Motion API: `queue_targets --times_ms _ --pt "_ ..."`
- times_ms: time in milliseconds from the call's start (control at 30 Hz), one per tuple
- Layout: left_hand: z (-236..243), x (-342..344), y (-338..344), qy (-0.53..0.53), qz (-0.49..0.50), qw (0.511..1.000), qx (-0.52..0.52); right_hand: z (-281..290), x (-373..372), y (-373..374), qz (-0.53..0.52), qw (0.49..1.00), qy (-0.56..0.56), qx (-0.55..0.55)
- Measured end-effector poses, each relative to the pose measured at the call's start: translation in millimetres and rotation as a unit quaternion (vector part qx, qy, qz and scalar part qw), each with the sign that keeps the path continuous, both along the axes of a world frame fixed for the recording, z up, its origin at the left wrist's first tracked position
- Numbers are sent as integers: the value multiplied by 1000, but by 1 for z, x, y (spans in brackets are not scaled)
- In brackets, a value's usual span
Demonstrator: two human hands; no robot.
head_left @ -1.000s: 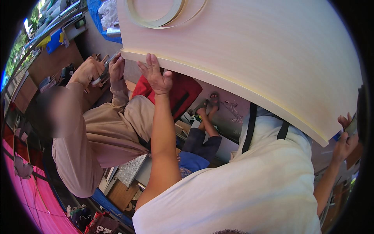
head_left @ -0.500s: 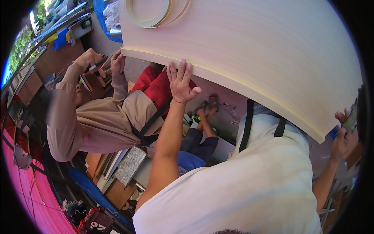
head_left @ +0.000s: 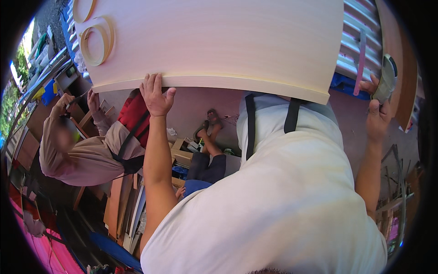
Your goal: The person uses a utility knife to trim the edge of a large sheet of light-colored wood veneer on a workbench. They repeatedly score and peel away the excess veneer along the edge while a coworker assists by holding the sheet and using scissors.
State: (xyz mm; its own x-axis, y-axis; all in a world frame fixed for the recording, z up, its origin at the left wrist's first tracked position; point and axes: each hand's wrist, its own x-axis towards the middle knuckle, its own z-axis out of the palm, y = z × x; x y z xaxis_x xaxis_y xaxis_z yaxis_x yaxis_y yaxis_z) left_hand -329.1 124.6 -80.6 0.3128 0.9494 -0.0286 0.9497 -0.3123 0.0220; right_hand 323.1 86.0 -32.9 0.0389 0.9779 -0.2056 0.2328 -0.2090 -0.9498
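Note:
A wide pale board [head_left: 214,36] lies at the top of the view, with a cream edging strip [head_left: 205,82] along its near edge. My left hand [head_left: 156,96] rests its fingertips on that strip left of the middle, fingers apart and holding nothing. Beyond the board's right end, my right hand [head_left: 379,114] is closed on a rounded grey and black tool [head_left: 385,78], whose exact kind I cannot make out. Two coils of thin edging tape [head_left: 93,45] lie on the board's left part.
A co-worker [head_left: 86,160] at left has both hands near the strip's left end with a dark tool. Another person's legs [head_left: 210,160] show lower middle, beside wood offcuts [head_left: 123,210]. Corrugated metal [head_left: 353,18] and a pink bar [head_left: 359,64] lie right of the board.
The view has swung, so the board looks more level and farther left, showing the corrugated metal. My left hand moved right along the strip. The co-worker's raised arm has lowered slightly.

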Motion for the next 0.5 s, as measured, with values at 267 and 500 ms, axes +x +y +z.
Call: queue_targets --times_ms 267,500 --pt "-15 206 -41 -60 -87 994 11 14 84 -66 -68 997 23 20" --pt "-17 356 -67 -147 -126 981 -25 19 106 -100 -123 990 59 29"
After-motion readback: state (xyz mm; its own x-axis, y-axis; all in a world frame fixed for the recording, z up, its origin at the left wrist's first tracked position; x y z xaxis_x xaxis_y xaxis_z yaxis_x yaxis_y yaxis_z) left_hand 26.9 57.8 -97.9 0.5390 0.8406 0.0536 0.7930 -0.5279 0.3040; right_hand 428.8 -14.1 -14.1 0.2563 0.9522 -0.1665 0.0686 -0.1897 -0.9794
